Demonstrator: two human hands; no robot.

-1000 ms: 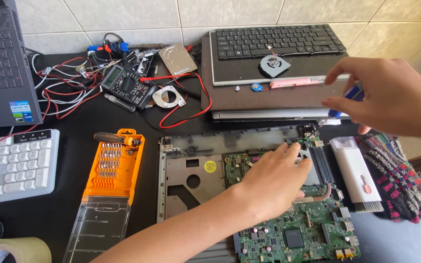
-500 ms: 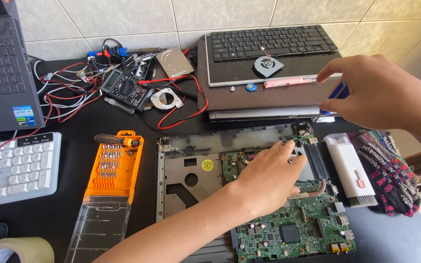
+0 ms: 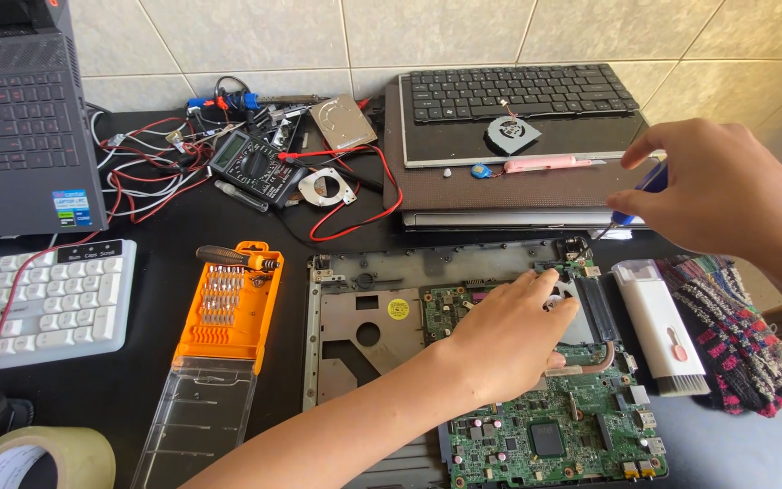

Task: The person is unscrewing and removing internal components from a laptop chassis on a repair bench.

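Black table [image 3: 165,244] under a tiled wall fills my view, crowded with an opened laptop base [image 3: 364,317] whose green motherboard [image 3: 545,426] lies inside it. My left hand [image 3: 509,335] rests flat on that board's upper part, fingers loosely together and gripping nothing. My right hand [image 3: 717,186] hovers above the base's far right corner, fingers pinched on a small blue-handled screwdriver [image 3: 652,181], with an orange bit case [image 3: 228,303] well to the left.

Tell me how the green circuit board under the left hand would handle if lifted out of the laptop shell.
The circuit board looks thin and flat, so probably stiff but light. Its face is crowded with small chips and connectors, so likely fragile to squeezing or bending. The left hand rests on its upper part; it sits in the shell, so it may catch on the edges.
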